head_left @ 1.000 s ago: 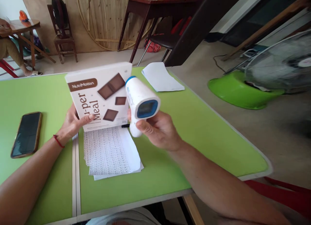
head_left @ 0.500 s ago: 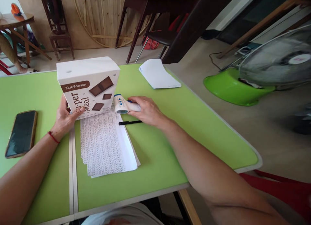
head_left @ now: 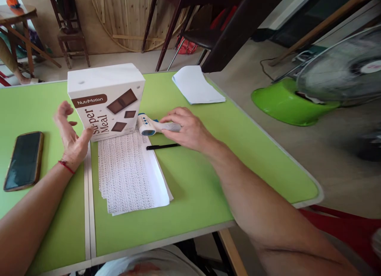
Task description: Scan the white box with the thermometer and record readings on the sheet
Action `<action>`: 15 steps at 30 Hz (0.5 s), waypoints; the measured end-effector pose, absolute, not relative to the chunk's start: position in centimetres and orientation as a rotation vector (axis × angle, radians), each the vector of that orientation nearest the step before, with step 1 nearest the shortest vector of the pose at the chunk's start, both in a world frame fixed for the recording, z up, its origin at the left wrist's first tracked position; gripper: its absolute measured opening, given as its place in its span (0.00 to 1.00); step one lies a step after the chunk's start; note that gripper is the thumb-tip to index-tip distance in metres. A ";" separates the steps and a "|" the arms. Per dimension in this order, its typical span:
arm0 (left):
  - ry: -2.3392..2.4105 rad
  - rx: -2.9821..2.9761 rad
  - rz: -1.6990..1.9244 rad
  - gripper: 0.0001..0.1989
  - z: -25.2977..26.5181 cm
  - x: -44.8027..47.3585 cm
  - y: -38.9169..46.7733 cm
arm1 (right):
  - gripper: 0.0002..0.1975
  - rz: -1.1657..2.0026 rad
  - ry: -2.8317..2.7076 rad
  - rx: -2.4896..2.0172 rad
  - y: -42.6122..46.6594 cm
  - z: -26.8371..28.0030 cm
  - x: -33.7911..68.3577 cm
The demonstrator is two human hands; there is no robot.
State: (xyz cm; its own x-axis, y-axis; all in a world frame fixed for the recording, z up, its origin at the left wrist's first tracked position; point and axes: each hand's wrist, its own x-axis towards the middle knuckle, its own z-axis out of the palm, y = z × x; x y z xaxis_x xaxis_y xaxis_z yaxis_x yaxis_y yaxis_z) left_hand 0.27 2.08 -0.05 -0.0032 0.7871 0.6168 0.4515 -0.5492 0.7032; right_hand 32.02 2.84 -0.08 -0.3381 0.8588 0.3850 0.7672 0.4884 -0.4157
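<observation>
A white NutriMotion box [head_left: 119,105] with brown chocolate-like squares printed on its front stands upright at the back of the written papers [head_left: 127,176]. Beside its left edge is my left hand [head_left: 71,135], fingers spread, with the thumb at the box's lower left corner. My right hand [head_left: 190,129] has its fingers around the handle of a white and blue infrared thermometer [head_left: 147,125], which lies against the box's right side. Just in front of the thermometer, a black pen [head_left: 162,147] rests across the papers' edge and the table.
A phone in a brown case [head_left: 24,161] lies at the left of the green table [head_left: 238,168]. Folded white sheets [head_left: 196,85] are at the far edge. Past the table's right edge stands a fan [head_left: 345,73] with a green base. A person's leg shows at far left.
My left hand has loosened from the box, its fingers now spread away from the side. My right hand has slid slightly right along the thermometer, showing more of its handle.
</observation>
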 end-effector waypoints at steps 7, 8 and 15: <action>0.771 2.701 1.352 0.09 2.1 4.9 -2.4 | 0.07 0.205 -2.640 -1.529 1.1 1.1 32.7; 0.811 2.717 1.020 0.07 2.1 5.8 -3.3 | 0.07 0.166 -2.665 -1.513 1.1 0.9 32.7; 0.611 2.728 0.328 0.11 3.7 8.7 -8.5 | 0.03 0.325 -2.028 -1.390 -0.5 2.5 32.5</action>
